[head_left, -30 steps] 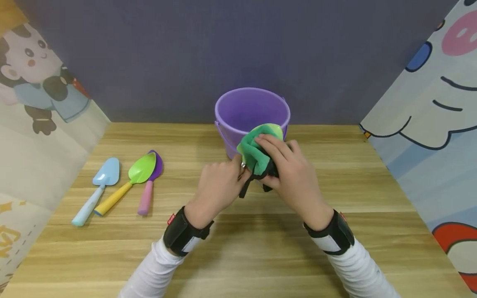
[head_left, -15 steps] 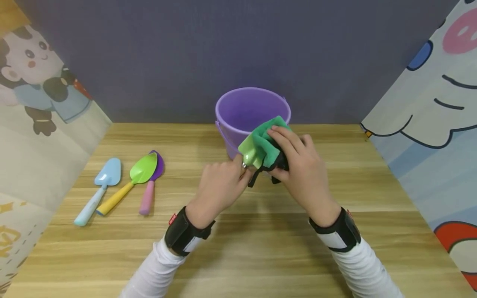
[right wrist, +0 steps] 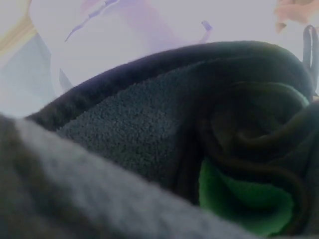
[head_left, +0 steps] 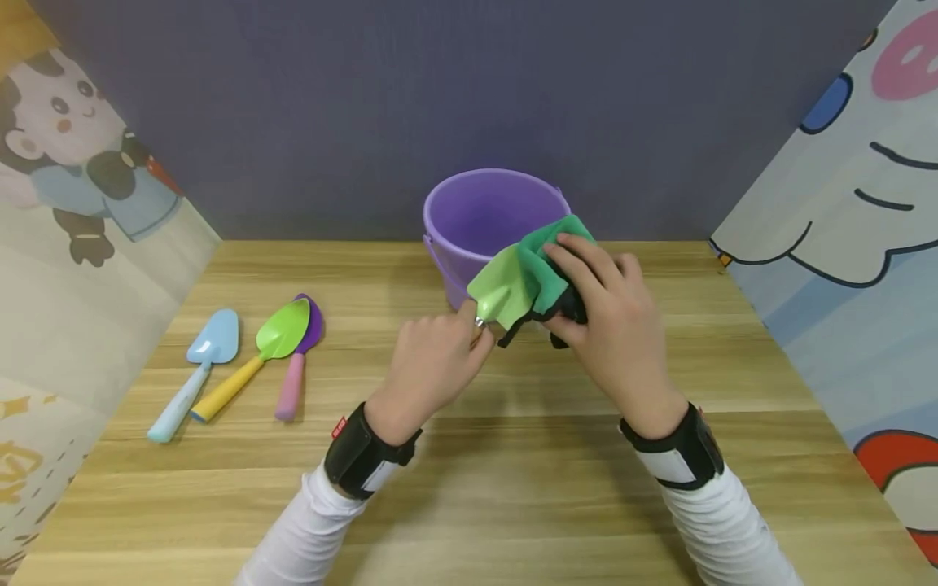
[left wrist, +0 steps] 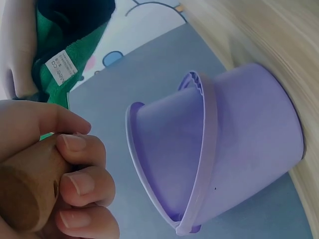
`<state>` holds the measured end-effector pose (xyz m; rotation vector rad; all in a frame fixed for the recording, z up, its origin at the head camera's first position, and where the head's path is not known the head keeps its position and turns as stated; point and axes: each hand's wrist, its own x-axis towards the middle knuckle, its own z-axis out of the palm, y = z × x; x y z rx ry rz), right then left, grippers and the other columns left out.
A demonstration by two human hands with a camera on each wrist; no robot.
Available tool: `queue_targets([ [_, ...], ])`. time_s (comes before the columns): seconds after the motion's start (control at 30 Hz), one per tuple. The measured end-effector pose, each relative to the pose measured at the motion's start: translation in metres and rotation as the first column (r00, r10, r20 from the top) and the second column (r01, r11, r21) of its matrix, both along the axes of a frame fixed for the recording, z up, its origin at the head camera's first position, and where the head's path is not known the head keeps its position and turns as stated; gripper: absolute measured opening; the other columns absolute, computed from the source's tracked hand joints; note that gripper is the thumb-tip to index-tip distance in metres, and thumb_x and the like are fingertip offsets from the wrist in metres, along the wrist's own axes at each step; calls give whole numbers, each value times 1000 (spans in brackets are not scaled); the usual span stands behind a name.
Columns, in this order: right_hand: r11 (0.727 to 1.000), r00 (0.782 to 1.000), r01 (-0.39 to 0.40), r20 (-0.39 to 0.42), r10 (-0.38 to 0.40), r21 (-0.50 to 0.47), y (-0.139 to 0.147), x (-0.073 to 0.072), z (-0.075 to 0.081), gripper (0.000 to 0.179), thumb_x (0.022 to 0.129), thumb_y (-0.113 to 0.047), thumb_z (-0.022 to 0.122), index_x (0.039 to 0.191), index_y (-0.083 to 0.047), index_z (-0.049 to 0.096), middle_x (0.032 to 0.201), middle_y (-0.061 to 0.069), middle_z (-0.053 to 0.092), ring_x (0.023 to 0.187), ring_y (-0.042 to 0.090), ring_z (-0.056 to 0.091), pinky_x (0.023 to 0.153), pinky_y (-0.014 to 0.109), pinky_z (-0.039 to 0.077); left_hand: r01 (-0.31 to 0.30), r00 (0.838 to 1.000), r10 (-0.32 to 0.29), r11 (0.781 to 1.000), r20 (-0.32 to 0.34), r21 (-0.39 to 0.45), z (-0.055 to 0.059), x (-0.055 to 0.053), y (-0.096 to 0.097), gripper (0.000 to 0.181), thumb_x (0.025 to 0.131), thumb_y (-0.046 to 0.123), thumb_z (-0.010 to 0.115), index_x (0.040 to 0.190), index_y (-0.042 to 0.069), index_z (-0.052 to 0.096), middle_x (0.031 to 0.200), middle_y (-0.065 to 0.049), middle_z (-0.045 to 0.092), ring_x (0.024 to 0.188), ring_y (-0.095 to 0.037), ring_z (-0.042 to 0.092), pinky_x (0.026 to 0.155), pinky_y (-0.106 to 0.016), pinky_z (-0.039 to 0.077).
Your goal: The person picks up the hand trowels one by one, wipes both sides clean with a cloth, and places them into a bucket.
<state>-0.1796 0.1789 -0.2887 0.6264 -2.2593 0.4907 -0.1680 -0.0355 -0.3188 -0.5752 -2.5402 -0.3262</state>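
Observation:
In the head view my left hand (head_left: 432,366) grips a small trowel with a light green blade (head_left: 494,286). The left wrist view shows my fingers curled round its wooden handle (left wrist: 25,191). My right hand (head_left: 619,325) holds a green cloth (head_left: 545,264) with black edging against the blade's right side, hiding part of it. A white label (left wrist: 62,67) shows on the cloth. The dark, folded underside of the cloth (right wrist: 144,114) fills much of the right wrist view. Just beyond both hands stands a purple bucket (head_left: 456,264), partly overlapped by the cloth and blade.
To the left on the wooden table (head_left: 484,505) lie a light blue trowel (head_left: 213,338), a green trowel with a yellow handle (head_left: 282,330), and a purple shovel with a pink handle (head_left: 290,389), partly under the green one. A dark panel (head_left: 469,106) rises behind the bucket.
My right hand has slid the cloth to the right and slightly away from me, uncovering more of the light green blade. My left hand stays almost in place with the trowel.

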Motion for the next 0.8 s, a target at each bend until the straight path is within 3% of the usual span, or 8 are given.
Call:
queue_targets([
  [0.3,993,998,39,-37,-44,-107,15,7,16,65,75,-8,88,135,-14,65,142,9,62,106,44,53,89,51,43,1,1000,-1,1000,-8,13,1,0,-4,26,94,24,60,74,13,48,56,7,28,44,-10,34,39,-28,27],
  [0.5,983,997,25,-67,-37,-180,14,17,23,58,77,-9,85,132,-17,68,139,5,65,102,42,55,86,51,44,1,1000,-1,1000,8,6,2,-1,-5,28,95,26,61,73,13,48,56,7,28,44,-10,35,40,-27,26],
  [0.8,994,995,-47,-94,37,-103,-3,30,19,61,77,-18,86,135,-18,66,140,4,65,94,39,54,82,50,49,8,999,-8,1000,46,10,3,0,-6,31,97,29,60,74,15,47,56,7,30,46,-10,35,41,-26,24],
])
